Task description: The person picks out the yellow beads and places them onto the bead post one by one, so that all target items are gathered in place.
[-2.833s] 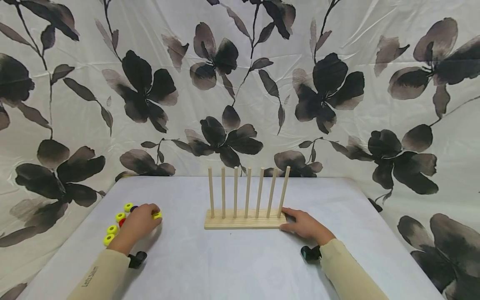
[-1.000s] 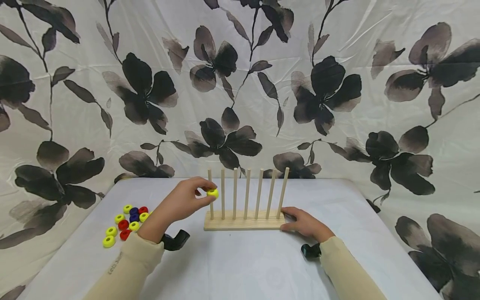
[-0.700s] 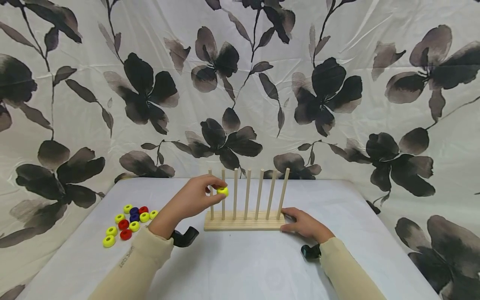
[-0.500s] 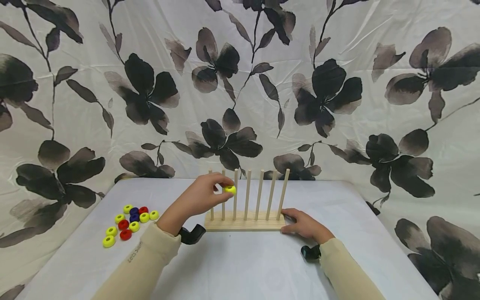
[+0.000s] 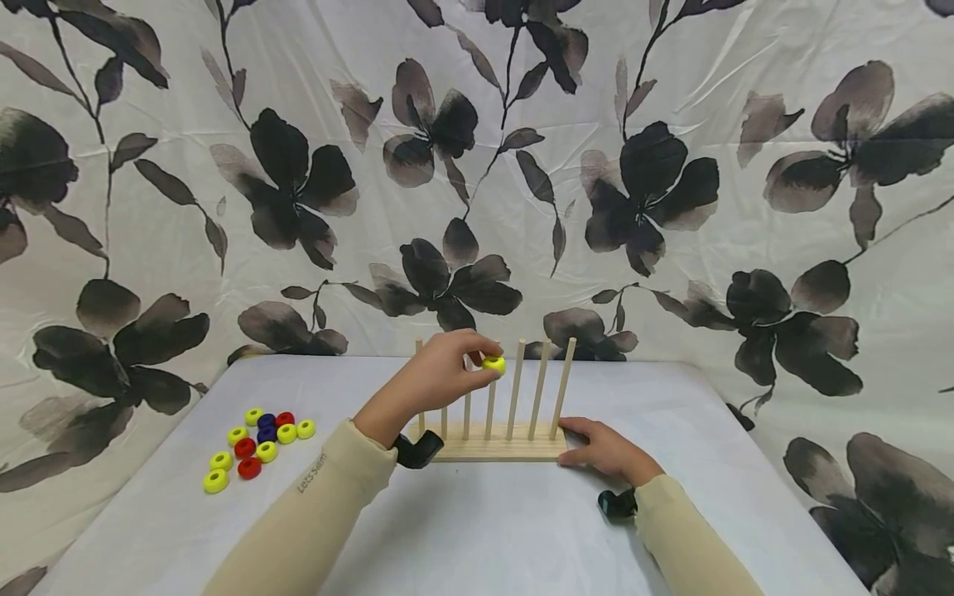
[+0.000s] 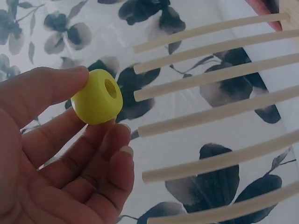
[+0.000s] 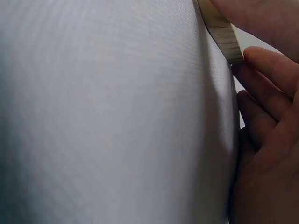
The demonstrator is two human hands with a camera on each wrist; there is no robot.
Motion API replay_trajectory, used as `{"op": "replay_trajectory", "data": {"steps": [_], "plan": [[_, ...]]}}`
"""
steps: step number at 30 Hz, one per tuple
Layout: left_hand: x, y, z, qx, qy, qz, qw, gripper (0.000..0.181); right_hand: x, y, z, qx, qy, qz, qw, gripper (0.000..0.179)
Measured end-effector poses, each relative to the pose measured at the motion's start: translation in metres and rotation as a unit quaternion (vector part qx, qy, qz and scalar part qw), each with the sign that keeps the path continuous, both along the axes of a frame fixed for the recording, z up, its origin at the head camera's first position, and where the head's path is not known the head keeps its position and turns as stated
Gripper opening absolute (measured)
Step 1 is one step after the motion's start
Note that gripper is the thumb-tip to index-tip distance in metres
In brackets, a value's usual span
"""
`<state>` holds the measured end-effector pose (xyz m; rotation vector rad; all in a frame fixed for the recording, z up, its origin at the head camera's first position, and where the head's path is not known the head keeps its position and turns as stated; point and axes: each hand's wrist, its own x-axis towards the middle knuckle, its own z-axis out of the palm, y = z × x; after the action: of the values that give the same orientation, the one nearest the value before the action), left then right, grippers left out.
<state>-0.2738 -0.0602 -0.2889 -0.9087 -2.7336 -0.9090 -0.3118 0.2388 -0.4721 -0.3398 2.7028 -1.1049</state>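
Observation:
My left hand pinches a yellow bead between thumb and fingers, up near the tops of the pegs on a wooden peg rack. In the left wrist view the bead's hole faces the peg tips, and a gap separates bead and pegs. No beads show on the pegs. The hand covers part of the left and middle pegs in the head view. At the rack's right end, my right hand holds the base, thumb at the front; the right wrist view shows fingertips at the wooden end.
Loose beads lie in a cluster at the table's left: several yellow ones, red ones and blue ones. A white cloth covers the table. Behind it hangs a floral curtain.
My left hand picked up the yellow bead from the cluster, carried it right to the rack, and has moved further right and slightly up along the pegs. The right hand stays on the base.

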Motion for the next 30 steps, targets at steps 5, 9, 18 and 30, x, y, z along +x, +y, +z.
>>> {"op": "replay_trajectory", "data": {"steps": [5, 9, 18, 30], "plan": [[-0.004, 0.012, 0.004, 0.001, -0.010, 0.001, 1.0000, 0.030, -0.001, 0.000, -0.002, -0.005, -0.011, -0.006, 0.9999, 0.076], [-0.009, 0.020, 0.008, 0.010, -0.013, -0.001, 0.9999, 0.031, -0.002, 0.000, -0.001, -0.005, -0.017, -0.010, 0.9998, 0.076], [-0.020, 0.039, 0.011, 0.021, -0.009, -0.007, 0.9997, 0.033, -0.003, 0.000, -0.001, -0.011, -0.019, -0.011, 0.9997, 0.077], [-0.033, 0.061, 0.012, 0.026, -0.004, -0.025, 0.9993, 0.028, -0.004, -0.002, -0.001, -0.020, -0.032, -0.023, 0.9990, 0.075]]}}
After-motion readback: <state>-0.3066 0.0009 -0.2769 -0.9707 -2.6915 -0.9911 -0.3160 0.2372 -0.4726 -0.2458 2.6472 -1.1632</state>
